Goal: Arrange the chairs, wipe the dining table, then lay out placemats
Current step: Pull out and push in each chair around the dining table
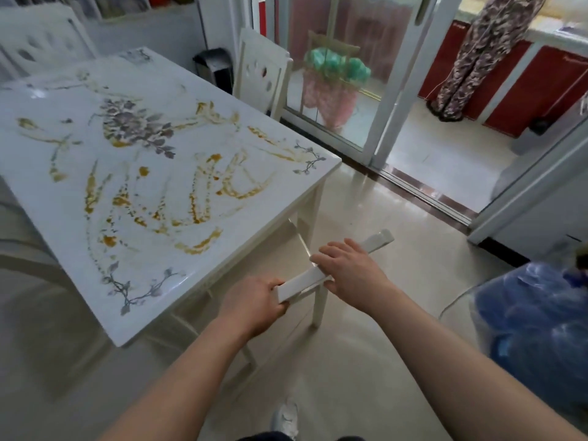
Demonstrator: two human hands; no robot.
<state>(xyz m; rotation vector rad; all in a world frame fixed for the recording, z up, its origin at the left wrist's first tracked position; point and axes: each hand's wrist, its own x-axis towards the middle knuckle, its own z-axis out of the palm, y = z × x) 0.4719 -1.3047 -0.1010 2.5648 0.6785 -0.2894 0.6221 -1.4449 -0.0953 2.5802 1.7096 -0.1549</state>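
Observation:
A white dining table (pixel 286 173) with a printed flower pattern fills the left half of the view, and its top is smeared with yellow-brown streaks (pixel 203 189). Against its near right side stands a white chair (pixel 378 238), its seat mostly hidden under the table. My left hand (pixel 254 305) grips the near end of the chair's top rail. My right hand (pixel 348 270) holds the same rail a little farther along, fingers wrapped over it. No placemats or cloth are in view.
Another white chair (pixel 262 74) stands at the table's far right corner, and a third chair back (pixel 41 36) shows at the top left. A blue bag (pixel 534 319) lies on the floor at the right. A glass sliding door (pixel 391 81) is behind, with a dark bin (pixel 214 70) beside it.

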